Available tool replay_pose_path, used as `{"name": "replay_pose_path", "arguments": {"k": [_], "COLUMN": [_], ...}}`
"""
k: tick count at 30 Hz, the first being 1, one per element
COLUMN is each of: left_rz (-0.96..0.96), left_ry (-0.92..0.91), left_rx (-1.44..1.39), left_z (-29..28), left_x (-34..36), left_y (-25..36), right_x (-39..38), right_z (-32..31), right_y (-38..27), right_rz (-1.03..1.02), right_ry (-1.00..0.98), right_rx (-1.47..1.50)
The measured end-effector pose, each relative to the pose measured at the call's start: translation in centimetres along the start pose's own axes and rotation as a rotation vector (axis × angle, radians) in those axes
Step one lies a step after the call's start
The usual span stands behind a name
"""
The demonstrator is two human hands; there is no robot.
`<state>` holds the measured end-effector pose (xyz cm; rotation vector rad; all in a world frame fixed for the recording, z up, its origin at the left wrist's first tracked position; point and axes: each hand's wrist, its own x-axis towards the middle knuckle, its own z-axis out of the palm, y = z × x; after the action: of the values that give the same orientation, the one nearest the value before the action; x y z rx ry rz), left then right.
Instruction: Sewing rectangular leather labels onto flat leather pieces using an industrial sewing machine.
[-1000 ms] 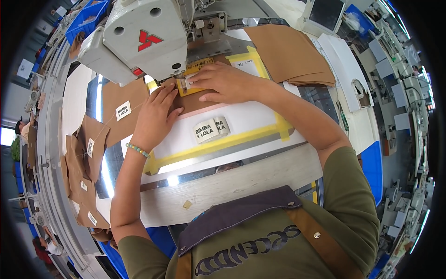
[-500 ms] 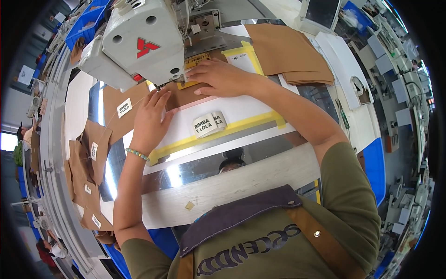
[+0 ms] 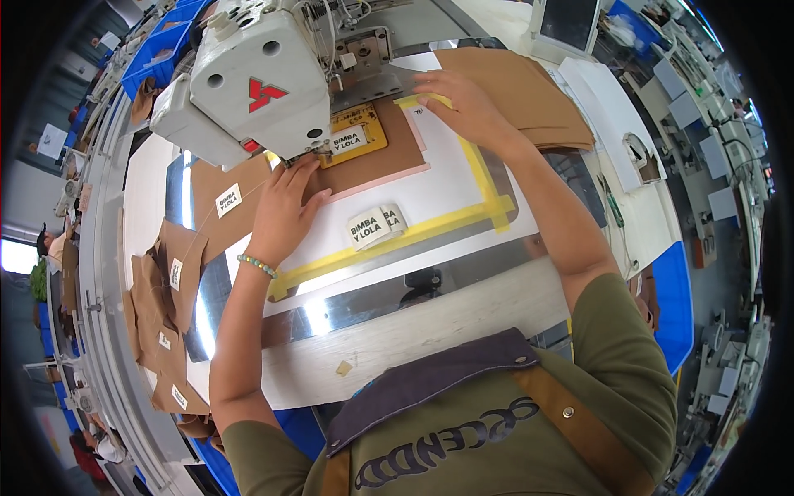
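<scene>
My left hand (image 3: 284, 208) rests with outstretched fingers on a brown piece (image 3: 387, 165) just under the white sewing machine head (image 3: 252, 99). A yellow template (image 3: 374, 124) framing a white label (image 3: 347, 140) lies on that piece, right of my left fingertips. My right hand (image 3: 463, 112) is open at the upper right, over the corner of a yellow-taped white board (image 3: 451, 194), near a stack of brown pieces (image 3: 538, 91). A small pile of white labels (image 3: 374, 227) sits on the board. Under the machine, the needle area and my left fingertips are partly hidden.
Brown pieces with labels (image 3: 157, 306) lie at left, joined by thread. At right are a small screen (image 3: 566, 21), white card (image 3: 604, 116), snips (image 3: 614, 202) and a blue bin (image 3: 672, 306). A blue crate (image 3: 149, 58) stands upper left. People work at the far left edge.
My right hand has moved up and to the right, off the yellow template, uncovering it and its label. My left hand stays by the needle area, shifted only slightly.
</scene>
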<state>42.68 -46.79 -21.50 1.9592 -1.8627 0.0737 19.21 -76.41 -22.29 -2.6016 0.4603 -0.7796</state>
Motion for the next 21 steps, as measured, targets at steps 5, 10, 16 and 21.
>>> {"name": "replay_pose_path", "arguments": {"k": [5,10,16,21], "left_rz": [0.077,0.049,0.02,0.004], "left_ry": [0.028,-0.041,-0.066,-0.11], "left_rx": [-0.006,0.041,-0.021,-0.045], "left_z": [0.4,0.6,-0.3,-0.5], "left_x": [0.0,0.1,0.3,0.5], "left_y": [0.2,0.5,0.4,0.1], "right_x": [-0.2,-0.3,-0.4,-0.3], "right_z": [0.5,0.7,1.1,1.4], "right_y": [0.8,0.7,0.0,0.0], "right_rz": [-0.016,-0.022,-0.032,-0.026], "right_ry": [0.008,0.005,-0.005,-0.021], "right_rx": [0.027,0.131,0.084,0.099]}}
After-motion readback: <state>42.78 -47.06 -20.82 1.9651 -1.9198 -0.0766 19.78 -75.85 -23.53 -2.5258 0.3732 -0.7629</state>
